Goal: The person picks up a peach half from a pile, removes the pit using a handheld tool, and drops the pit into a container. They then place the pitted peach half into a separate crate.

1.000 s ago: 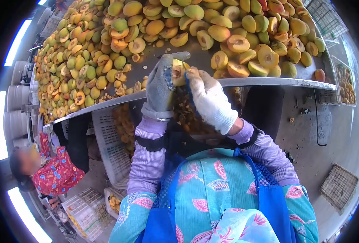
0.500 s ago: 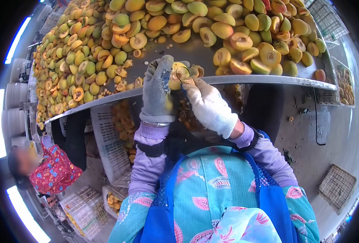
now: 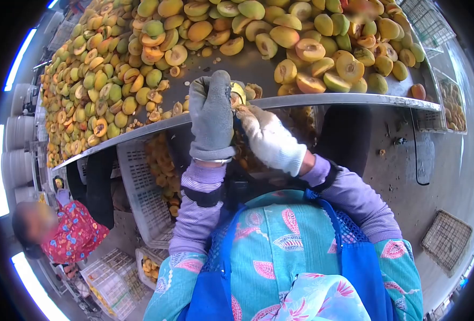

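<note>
My left hand (image 3: 211,115), in a grey glove, is closed around a peach half (image 3: 237,90) at the table's near edge. The cut face of the fruit turns toward my right hand (image 3: 275,140), which wears a white glove with stained fingertips. Its fingers are pinched together right against the peach half, around a small looped pitting knife that is mostly hidden by the fingers. Just beyond them, a few cut fruit pieces (image 3: 254,90) lie on the metal table.
Halved peaches (image 3: 100,80) heap over the metal table, whose raised rim (image 3: 349,100) runs across in front of me. Below stands a white crate (image 3: 143,184) beside more fruit. A co-worker in red (image 3: 76,230) is at left. An empty-looking crate (image 3: 446,241) lies on the floor at right.
My left hand has turned slightly, its back now more toward me, and the peach half shows less. My right hand has shifted a little left, staying at the fruit. The view has moved slightly.
</note>
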### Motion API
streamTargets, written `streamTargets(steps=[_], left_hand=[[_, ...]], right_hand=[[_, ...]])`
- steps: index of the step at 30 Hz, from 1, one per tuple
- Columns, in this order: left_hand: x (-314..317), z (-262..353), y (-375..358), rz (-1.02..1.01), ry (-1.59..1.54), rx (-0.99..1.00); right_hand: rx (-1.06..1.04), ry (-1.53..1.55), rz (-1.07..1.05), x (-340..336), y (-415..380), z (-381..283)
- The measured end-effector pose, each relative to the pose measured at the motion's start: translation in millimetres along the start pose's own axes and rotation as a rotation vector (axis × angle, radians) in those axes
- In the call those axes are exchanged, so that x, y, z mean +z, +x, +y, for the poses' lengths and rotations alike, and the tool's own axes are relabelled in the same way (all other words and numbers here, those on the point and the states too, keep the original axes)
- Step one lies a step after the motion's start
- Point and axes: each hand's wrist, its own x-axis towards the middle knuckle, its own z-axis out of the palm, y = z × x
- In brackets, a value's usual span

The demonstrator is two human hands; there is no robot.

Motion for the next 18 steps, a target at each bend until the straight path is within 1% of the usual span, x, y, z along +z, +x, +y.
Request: streamTargets(steps=[1,2,3,4,6,7,8,10,11,12,13,14,15,16,17,18], left_hand=[[-1,-4,2,0.022,0.052,0.021],[0,-8,3,0.046,0.103,0.042],[-1,-9,2,0.028,0.038,0.027],[0,-8,1,0.027,0.043,0.022],[-3,-4,-4,-0.085,0.047,0.077],[-9,0,0,-0.159,0.095,0.041],[-12,7,1,-0.158,0.095,0.044],[-11,20,3,-0.269,0.008,-0.213],[-13,12,5,-0.314,0.063,-0.073],[-14,6,1,-0.313,0.067,-0.08],[-8,3,-1,-0.189,0.024,-0.05],[-5,-1,-2,-0.066,-0.021,-0.024],[-6,-5,-4,-0.117,-0.049,0.027],[-3,-4,-7,-0.12,-0.051,0.023],[2,-1,-11,-0.105,-0.108,-0.015],[6,4,-14,-0.089,-0.164,-0.049]], right_hand=[[-0.046,0.098,0.045,7,2,5],[-0.052,0.108,0.113,18,2,13],[-0.065,0.216,0.103,23,4,21],[-0.074,0.329,0.091,28,4,27],[-0.426,0.021,0.182,24,5,40],[-0.195,0.083,0.041,5,-2,15],[0.108,0.154,-0.101,-11,0,-9],[-0.023,0.166,-0.051,0,-3,8],[-0.24,0.061,0.111,15,-4,20],[-0.451,-0.048,0.274,30,-6,30],[-0.066,0.233,0.139,27,-6,13],[-0.069,0.23,0.149,21,-4,8],[0.109,0.326,0.053,17,-4,6],[0.284,0.419,-0.045,11,-4,4],[0.215,0.266,-0.055,4,-5,-1],[0.216,0.265,-0.055,6,-7,0]])
